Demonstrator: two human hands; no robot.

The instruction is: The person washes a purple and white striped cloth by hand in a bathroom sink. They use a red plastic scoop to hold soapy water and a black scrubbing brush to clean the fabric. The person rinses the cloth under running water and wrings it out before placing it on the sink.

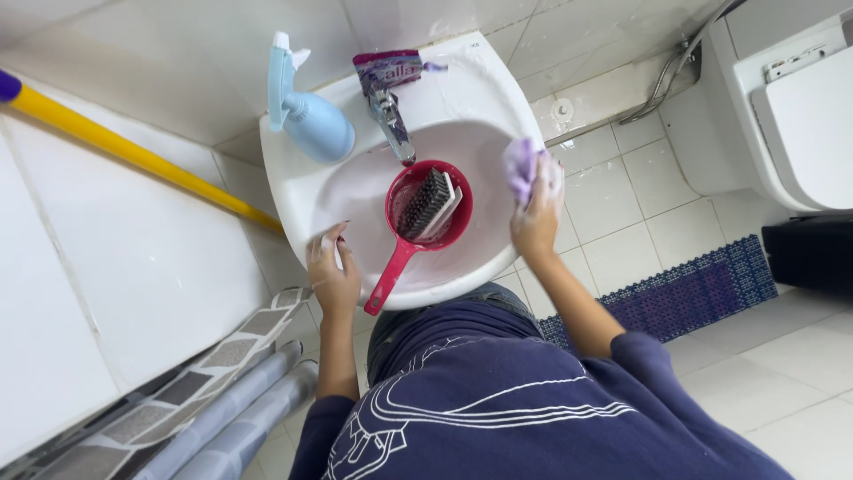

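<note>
I look straight down on a white washbasin (471, 98). My right hand (536, 209) presses a soapy lilac cloth (520, 164) against the basin's right rim. My left hand (332, 267) grips the left front rim of the basin, fingers curled over the edge. In the bowl lies a red scoop (400, 249) with a long handle pointing toward me, and a scrubbing brush (428, 204) with dark bristles rests inside it. A chrome tap (391, 124) reaches over the bowl from the back.
A pale blue spray bottle (311, 116) stands on the basin's back left rim, a purple sachet (388, 69) behind the tap. A yellow mop handle (133, 151) leans at left. A white toilet (795, 116) is at right, a purple mat (684, 293) on the tiled floor.
</note>
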